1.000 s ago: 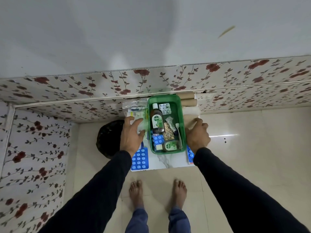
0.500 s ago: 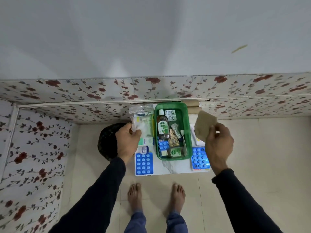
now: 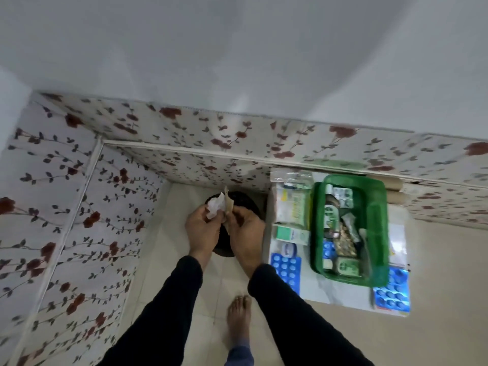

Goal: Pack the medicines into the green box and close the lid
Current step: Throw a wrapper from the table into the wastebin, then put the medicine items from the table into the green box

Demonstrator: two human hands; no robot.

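Both hands are held over the black bin (image 3: 239, 199), which sits on the floor to the left of the green box (image 3: 351, 231). The left hand (image 3: 202, 229) pinches a crumpled bit of white paper (image 3: 214, 207). The right hand (image 3: 245, 228) pinches a thin brown card (image 3: 228, 204) that stands up next to the paper. So both hands are closed on scraps, not on medicines. It looks like rubbish is being thrown away, a small side job in the packing. The green box stands open on the white surface (image 3: 340, 293), close to the flowery wall. Inside it are a brown bottle (image 3: 331, 207), silver pill strips (image 3: 343, 197) and some other small packs. More medicines lie outside the box. Just left of it are a clear bag of packs (image 3: 290, 196), a green and white carton (image 3: 291, 235) and a blue pill sheet (image 3: 286, 270). Another blue pill sheet (image 3: 392, 293) lies at the near right corner of the box. I cannot tell where the lid is. Next, the hands probably need to let the scraps drop into the bin, then reach back to the right of it for the packs left beside the box. The box is already quite full, so flat things like the pill sheets may need to slide in along the sides.
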